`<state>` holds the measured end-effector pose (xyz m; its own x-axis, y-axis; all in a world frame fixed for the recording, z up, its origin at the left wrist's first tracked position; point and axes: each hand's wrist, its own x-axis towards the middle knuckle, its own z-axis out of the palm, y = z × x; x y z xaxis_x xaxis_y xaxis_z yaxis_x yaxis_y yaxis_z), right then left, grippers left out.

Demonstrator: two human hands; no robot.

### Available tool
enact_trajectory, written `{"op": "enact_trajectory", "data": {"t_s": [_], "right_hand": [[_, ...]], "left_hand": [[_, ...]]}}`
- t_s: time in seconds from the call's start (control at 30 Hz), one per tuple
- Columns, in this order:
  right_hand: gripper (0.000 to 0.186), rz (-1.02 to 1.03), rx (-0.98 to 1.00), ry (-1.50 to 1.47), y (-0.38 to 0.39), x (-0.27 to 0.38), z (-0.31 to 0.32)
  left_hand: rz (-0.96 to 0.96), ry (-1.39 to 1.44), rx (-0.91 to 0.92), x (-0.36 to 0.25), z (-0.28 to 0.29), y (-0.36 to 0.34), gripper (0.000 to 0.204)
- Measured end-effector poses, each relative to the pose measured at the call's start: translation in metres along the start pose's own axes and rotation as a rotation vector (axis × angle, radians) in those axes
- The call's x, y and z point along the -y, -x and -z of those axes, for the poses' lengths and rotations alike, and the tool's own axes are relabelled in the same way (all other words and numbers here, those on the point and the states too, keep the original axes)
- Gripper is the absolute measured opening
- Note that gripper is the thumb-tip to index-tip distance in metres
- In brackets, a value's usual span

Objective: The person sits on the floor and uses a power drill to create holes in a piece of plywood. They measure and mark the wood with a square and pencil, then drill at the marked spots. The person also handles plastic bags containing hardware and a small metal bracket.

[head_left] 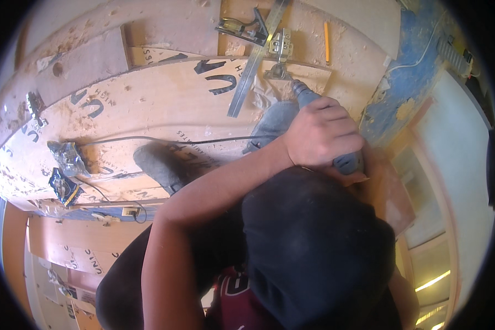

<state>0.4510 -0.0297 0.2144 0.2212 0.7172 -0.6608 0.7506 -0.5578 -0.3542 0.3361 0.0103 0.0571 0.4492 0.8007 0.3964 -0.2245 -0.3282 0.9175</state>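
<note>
My left hand (325, 131) is wrapped around a grey power tool (308, 94) with a narrow nose, like an electric driver. The tool's tip points up and left, close to a metal cabinet hinge (280, 47) lying over the edge of a pale wooden board (165, 99). Whether the tip touches the hinge cup, I cannot tell. Behind the tool's rear end, my right hand (375, 162) shows only as a partly hidden, blurred patch of skin, its fingers mostly out of sight. A metal ruler (250, 77) lies across the board left of the hinge.
An orange pencil (327, 43) and a black-and-yellowish tool (242, 28) lie beyond the board. A black cable (165, 140) crosses it. Plastic packets (69, 157) and another hinge (34, 105) are at left. My grey shoes (158, 165) rest on the board; my dark-clothed knee (319, 247) fills the front.
</note>
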Motion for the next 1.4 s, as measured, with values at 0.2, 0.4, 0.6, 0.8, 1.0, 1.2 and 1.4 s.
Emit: {"op": "enact_trajectory", "data": {"t_s": [0.2, 0.4, 0.6, 0.8, 1.0, 1.2, 1.4], "right_hand": [[0.042, -0.012, -0.015, 0.043, -0.001, -0.019, -0.009], [0.047, -0.004, 0.028, 0.098, 0.001, -0.029, -0.006], [0.046, -0.021, 0.054, 0.12, -0.014, -0.007, 0.006], [0.043, -0.109, 0.05, 0.134, -0.013, -0.006, 0.017], [0.042, -0.089, -0.003, -0.241, -0.001, -0.041, 0.01], [0.042, -0.456, -0.054, -0.442, 0.046, -0.053, 0.009], [0.06, 0.605, -0.268, -0.431, 0.001, -0.038, -0.058]], "left_hand": [[0.012, 0.005, -0.023, 0.001, 0.001, -0.004, 0.043], [0.015, 0.01, -0.05, 0.001, 0.0, -0.006, 0.046], [-0.003, -0.031, -0.14, 0.002, -0.007, -0.005, 0.041], [0.103, 0.008, -0.057, -0.007, -0.003, -0.011, 0.055], [0.03, 0.097, 0.092, 0.016, 0.027, -0.024, 0.055], [0.892, -0.279, 0.582, 0.022, 0.176, -0.102, 0.078], [1.401, 0.733, 0.196, -0.09, 0.187, -0.071, 0.09]]}}
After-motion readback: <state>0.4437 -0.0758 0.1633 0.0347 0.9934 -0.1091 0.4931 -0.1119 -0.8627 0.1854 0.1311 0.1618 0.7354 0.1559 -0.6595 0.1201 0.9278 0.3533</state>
